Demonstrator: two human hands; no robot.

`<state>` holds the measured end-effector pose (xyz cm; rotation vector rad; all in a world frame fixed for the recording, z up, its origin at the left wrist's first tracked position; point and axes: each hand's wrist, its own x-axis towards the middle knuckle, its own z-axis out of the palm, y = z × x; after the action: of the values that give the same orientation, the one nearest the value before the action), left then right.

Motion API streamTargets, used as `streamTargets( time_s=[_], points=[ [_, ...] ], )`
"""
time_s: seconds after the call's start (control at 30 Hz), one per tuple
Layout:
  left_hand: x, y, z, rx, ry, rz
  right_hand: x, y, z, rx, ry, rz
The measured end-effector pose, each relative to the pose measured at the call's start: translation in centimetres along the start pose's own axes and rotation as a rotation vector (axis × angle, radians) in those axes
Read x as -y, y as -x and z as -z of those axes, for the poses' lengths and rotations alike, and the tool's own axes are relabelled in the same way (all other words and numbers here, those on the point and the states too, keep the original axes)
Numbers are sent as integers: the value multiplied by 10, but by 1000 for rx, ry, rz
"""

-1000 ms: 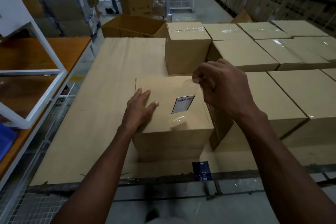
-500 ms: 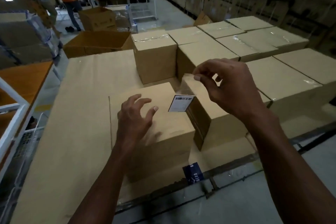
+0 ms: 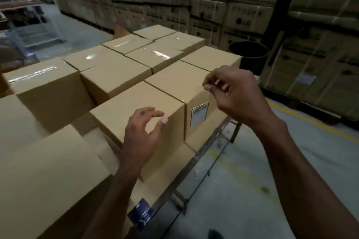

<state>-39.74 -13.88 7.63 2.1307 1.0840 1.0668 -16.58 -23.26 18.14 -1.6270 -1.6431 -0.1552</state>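
Pinched by fingers (image 3: 209,81) of the right hand (image 3: 240,101), the white taped barcode label (image 3: 199,115) is now moved before the side of a brown cardboard box (image 3: 174,85) right of centre, with the left hand (image 3: 141,137) lifted and its fingers loosely spread, so sticking seems next.

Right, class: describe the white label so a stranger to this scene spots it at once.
Find the block of brown boxes, then the row along its aisle edge. Under the right hand, the label sits against one box on its side face, the only white printed rectangle on the block.
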Motion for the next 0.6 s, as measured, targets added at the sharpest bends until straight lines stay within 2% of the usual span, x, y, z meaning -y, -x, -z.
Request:
streamTargets(
  time_s=[0.33,0.6],
  points=[
    [-76,-83,-189,91,112,-12,-190,-30,86,4,146,-106],
    [-99,-170,-282,64,140,-82,-308,-100,112,25,179,-134]
  ],
)
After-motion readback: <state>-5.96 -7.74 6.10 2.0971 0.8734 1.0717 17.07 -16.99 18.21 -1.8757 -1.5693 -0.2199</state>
